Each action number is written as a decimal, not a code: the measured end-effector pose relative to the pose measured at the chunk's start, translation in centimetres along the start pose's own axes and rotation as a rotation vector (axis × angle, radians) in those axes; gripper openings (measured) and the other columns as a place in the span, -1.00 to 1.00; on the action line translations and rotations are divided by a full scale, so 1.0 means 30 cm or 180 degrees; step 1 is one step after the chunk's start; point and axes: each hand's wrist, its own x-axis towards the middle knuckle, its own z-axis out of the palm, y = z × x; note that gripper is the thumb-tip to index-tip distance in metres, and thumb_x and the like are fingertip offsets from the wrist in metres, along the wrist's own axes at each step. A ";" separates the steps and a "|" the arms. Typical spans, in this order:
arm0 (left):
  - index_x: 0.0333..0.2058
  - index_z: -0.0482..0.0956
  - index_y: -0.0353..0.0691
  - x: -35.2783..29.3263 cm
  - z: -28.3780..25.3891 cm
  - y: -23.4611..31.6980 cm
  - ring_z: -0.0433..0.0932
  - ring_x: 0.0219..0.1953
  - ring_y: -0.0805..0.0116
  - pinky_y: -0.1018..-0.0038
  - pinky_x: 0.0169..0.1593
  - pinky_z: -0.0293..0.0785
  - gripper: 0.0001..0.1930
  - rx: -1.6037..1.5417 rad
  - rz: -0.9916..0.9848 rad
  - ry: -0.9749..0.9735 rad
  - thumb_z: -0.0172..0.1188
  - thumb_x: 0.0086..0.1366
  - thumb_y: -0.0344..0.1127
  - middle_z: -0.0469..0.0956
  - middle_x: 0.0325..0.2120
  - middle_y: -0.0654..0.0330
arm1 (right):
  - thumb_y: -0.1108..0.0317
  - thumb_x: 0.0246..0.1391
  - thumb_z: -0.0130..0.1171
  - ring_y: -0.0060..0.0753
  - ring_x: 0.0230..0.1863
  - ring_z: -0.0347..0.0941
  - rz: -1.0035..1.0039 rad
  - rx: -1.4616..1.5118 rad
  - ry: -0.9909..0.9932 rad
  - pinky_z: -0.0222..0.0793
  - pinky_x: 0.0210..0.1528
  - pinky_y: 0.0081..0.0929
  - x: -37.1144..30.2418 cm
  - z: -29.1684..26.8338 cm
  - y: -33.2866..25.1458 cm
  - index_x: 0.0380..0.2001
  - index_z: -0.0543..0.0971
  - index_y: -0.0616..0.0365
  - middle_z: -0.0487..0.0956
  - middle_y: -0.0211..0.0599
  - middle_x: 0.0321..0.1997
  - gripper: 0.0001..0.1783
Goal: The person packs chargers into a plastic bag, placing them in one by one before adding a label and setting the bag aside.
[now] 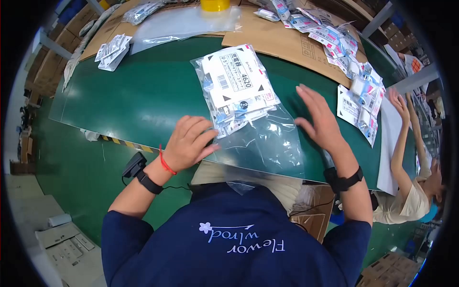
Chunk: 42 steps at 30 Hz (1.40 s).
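The right grip (pixel 323 123) gapes beside the clear bag (pixel 275 146); whether the left grip (pixel 188 141) pinches it, I cannot tell.

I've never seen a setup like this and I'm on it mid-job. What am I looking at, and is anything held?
No machine here: a person works bare-handed, seen from one head-worn fisheye camera looking down, so straight edges bend. On the green tabletop lies a clear plastic bag containing a white card. The left hand is at the bag's left edge; whether it grips is unclear. The right hand is open, holding nothing. Small packs are heaped at far right.
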 end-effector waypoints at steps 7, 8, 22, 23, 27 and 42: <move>-0.08 0.55 -0.22 0.073 0.064 0.045 0.52 -0.10 0.20 0.36 -0.17 0.42 -0.60 -0.0528 0.0777 -0.0343 0.32 0.06 -0.31 0.52 -0.08 0.10 | 0.33 0.02 0.19 -0.07 0.06 0.43 -0.2827 -0.1544 -0.0589 0.30 0.18 -0.27 -0.020 0.110 -0.034 0.08 0.46 0.08 0.51 -0.26 0.07 -0.51; -0.08 0.55 -0.22 0.064 0.064 0.046 0.52 -0.10 0.20 0.36 -0.17 0.42 -0.60 -0.0531 0.0780 -0.0341 0.32 0.06 -0.31 0.52 -0.08 0.10 | 0.33 0.02 0.19 -0.07 0.06 0.43 -0.2824 -0.1547 -0.0588 0.30 0.18 -0.27 -0.030 0.122 -0.027 0.08 0.46 0.08 0.51 -0.26 0.07 -0.51; -0.16 0.57 -0.30 0.122 -0.020 -0.060 0.57 -0.28 0.51 0.60 -0.37 0.44 -0.64 -0.3974 -0.2799 -0.1376 -0.07 0.40 -0.12 0.63 -0.31 0.19 | 0.20 0.26 0.00 -0.58 -0.22 0.49 0.0250 0.2445 -0.0943 0.38 -0.09 -0.58 0.024 0.126 -0.061 -0.13 0.58 0.25 0.61 -0.28 -0.21 -0.65; -0.15 0.57 -0.29 0.136 -0.024 -0.068 0.56 -0.29 0.55 0.62 -0.40 0.41 -0.60 -0.3897 -0.2840 -0.1370 -0.12 0.42 -0.08 0.63 -0.31 0.19 | 0.20 0.25 0.02 -0.62 -0.27 0.48 0.0028 0.2273 -0.0609 0.37 -0.14 -0.63 0.031 0.129 -0.072 -0.15 0.58 0.25 0.62 -0.30 -0.25 -0.66; -0.21 0.58 -0.32 0.216 -0.041 -0.095 0.49 -0.44 0.60 0.66 -0.43 0.38 -0.71 -0.3518 -0.2833 -0.0941 0.09 0.34 -0.18 0.61 -0.41 0.26 | 0.17 0.23 0.06 -0.72 -0.38 0.40 -0.0253 0.1908 0.0653 0.30 -0.28 -0.71 0.115 0.125 -0.047 -0.25 0.60 0.21 0.58 -0.47 -0.41 -0.69; -0.44 0.53 -0.29 0.228 0.164 -0.173 0.38 -0.38 0.65 0.69 -0.26 0.28 -0.81 -0.4277 -0.3055 0.0637 0.10 0.31 -0.31 0.60 -0.35 0.23 | 0.13 0.23 0.05 -0.66 -0.38 0.47 0.0376 0.2415 0.1286 0.36 -0.33 -0.69 0.092 0.268 0.093 -0.37 0.58 0.21 0.57 -0.44 -0.42 -0.66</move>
